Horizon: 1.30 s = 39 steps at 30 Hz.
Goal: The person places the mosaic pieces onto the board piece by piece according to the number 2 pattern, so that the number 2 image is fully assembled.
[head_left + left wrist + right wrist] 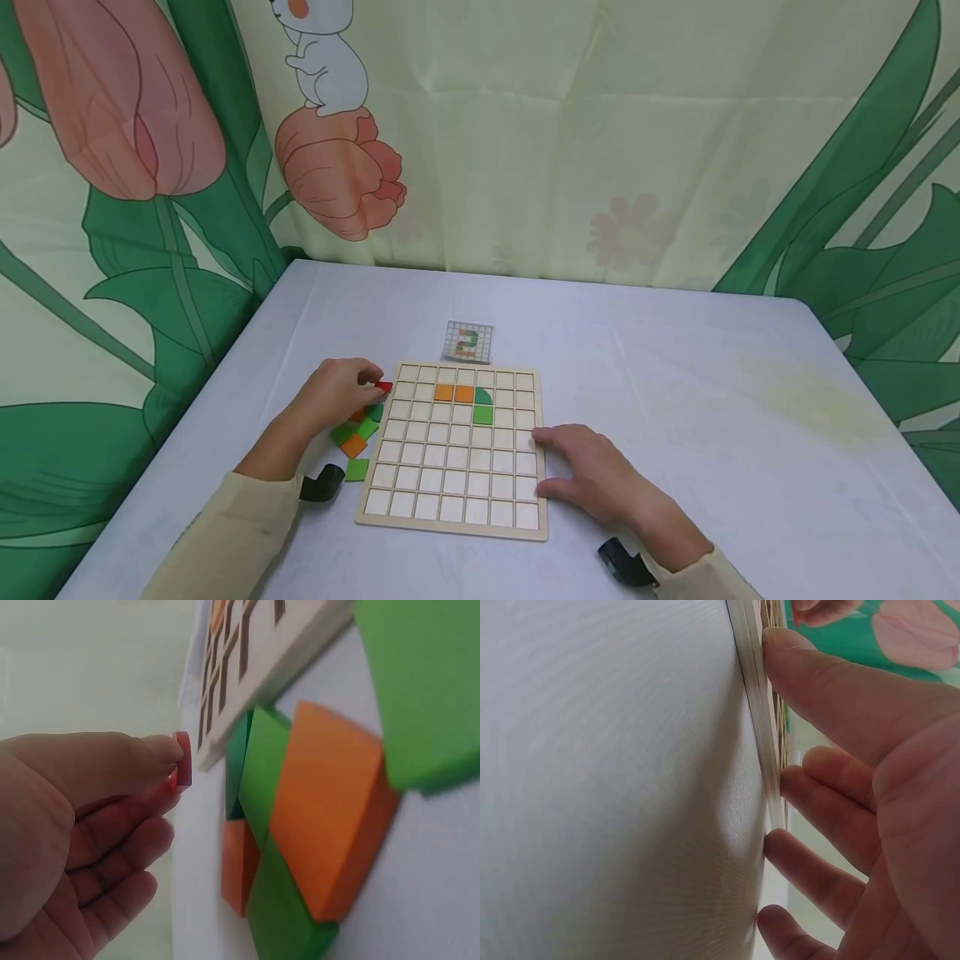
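My left hand (333, 396) pinches a small red tile (184, 760) between thumb and fingertip, just off the left edge of a wooden grid board (450, 527). In the upper part of the grid sit two orange square tiles (453, 393) side by side, a dark green quarter-round tile (482, 396) and a light green square tile (483, 414) below it. My right hand (596, 471) rests at the board's right edge, thumb and fingertips on the rim. Under and beside the left hand lie loose green and orange tiles (330, 802).
A small card (468, 342) printed with a coloured pattern on a grid lies behind the board. A separate green tile (357, 470) is beside the board's lower left edge. The white-covered table (675, 375) stands against a printed curtain (525, 167).
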Available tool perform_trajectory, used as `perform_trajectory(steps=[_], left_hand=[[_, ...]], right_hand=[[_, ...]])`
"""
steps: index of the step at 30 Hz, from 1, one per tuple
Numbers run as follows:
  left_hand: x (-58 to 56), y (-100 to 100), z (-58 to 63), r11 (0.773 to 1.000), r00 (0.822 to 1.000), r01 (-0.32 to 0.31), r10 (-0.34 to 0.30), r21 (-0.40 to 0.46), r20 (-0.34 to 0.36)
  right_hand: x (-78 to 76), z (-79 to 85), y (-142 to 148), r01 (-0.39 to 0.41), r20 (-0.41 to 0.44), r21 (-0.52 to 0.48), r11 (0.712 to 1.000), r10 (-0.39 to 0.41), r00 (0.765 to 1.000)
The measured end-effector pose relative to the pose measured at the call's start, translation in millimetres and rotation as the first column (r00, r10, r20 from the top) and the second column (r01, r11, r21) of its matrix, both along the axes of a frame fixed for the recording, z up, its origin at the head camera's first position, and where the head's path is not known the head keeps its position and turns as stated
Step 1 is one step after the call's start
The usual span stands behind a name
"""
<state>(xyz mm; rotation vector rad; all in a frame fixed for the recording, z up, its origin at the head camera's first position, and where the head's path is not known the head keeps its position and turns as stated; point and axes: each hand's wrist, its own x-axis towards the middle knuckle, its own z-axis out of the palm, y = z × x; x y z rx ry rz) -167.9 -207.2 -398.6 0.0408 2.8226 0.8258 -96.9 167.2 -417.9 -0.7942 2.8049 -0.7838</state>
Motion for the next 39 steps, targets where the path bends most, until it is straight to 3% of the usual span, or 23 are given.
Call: perform_trajectory(steps=[9, 20, 35, 39], left_hand=[[8.0, 20.4, 3.9, 0.993, 0.99, 0.107, -0.111, -0.043, -0.09], [16.2, 58.5, 6.1, 0.981, 0.974, 0.192, -0.195, -0.035, -0.12], [27.5, 98.1, -2.2, 0.933, 0.916, 0.358, -0.356, -0.021, -0.186], [29.1, 106.2, -4.3, 0.93, 0.915, 0.368, -0.365, -0.02, -0.173]], right_hand=[[-0.3, 0.4, -0.4, -0.009, -0.007, 0.0, 1.0, 0.009, 1.0], [0.8, 1.9, -1.1, 0.009, 0.022, 0.004, 1.0, -0.009, 1.0], [1.4, 3.6, -0.7, 0.015, 0.026, 0.003, 1.0, -0.015, 1.0], [1.5, 3.2, -1.3, 0.018, 0.036, -0.001, 1.0, -0.018, 0.999]])
